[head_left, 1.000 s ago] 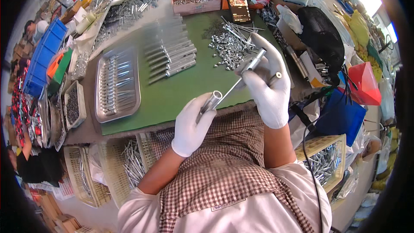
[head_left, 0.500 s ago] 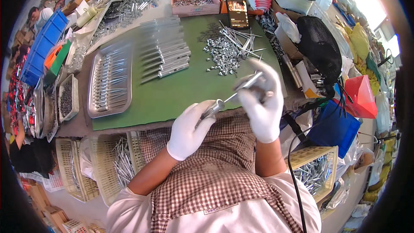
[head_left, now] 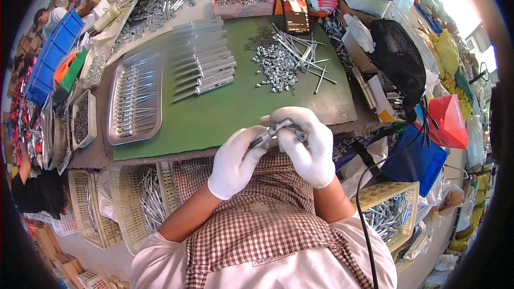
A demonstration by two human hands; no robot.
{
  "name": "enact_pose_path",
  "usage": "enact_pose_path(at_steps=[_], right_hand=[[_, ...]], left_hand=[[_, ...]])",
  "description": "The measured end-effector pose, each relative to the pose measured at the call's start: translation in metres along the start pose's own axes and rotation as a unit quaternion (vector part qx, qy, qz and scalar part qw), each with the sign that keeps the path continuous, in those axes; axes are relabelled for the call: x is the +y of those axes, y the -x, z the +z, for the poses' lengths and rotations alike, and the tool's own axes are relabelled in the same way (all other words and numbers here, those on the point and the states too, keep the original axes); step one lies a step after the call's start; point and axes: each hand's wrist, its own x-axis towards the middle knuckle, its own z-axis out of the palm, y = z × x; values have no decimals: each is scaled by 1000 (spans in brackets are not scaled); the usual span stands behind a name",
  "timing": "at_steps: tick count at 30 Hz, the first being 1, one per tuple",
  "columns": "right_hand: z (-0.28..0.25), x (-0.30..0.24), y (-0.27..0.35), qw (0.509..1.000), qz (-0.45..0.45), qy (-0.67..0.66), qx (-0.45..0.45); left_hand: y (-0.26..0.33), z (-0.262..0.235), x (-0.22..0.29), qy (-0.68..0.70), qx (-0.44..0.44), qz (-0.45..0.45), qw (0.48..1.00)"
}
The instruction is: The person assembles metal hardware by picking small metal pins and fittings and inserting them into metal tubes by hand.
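Note:
Over the near edge of the green mat (head_left: 235, 112), both of my white-gloved hands meet. My left hand (head_left: 234, 163) is closed around a short metal tube (head_left: 261, 140), its end facing right. In my right hand (head_left: 310, 150) the fingers are curled round a small silver metal cylinder (head_left: 282, 125), held against the tube's end. A second round metal end (head_left: 301, 136) shows under those fingers; whether it is a separate piece I cannot tell. Beyond my hands lie a pile of small metal nuts or sleeves (head_left: 276, 69) and loose metal rods (head_left: 320, 79).
A metal tray (head_left: 159, 128) of rods stands at left, beside a row of metal tubes (head_left: 214, 81). A phone (head_left: 294, 10) leans near a pink box (head_left: 225, 10) of small parts. Plastic baskets (head_left: 123, 203) stand below; a black cable (head_left: 361, 219) hangs at right.
My right hand has come down and left, closer to my left hand. The slim rod seen between them is out of sight, and a cylinder shows at the right fingers. My left hand has barely moved.

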Motion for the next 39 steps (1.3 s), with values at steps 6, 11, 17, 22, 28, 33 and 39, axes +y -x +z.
enact_pose_path(at_steps=[6, 11, 17, 22, 28, 33, 39], right_hand=[[-4, -5, -5, 990, -20, 123, -62], [-3, -32, -8, 990, -57, 125, -11], [8, -14, -12, 988, -55, 137, -43], [-7, 11, -10, 999, 34, 39, 3], [5, 31, -5, 961, 259, -74, -62], [1, 31, -14, 949, 288, -120, -42], [-6, 48, -14, 968, 248, 26, -34]], left_hand=[[8, -3, -9, 70, -42, -26, 996], [8, 5, -17, 279, -2, -2, 960], [9, -5, -10, 12, 53, 14, 998], [-6, -49, -17, -49, 86, -24, 995], [-41, -60, 11, -423, -97, 47, 900], [-51, -56, 8, -360, -83, 106, 923], [-52, -55, -4, -338, -98, 96, 931]])
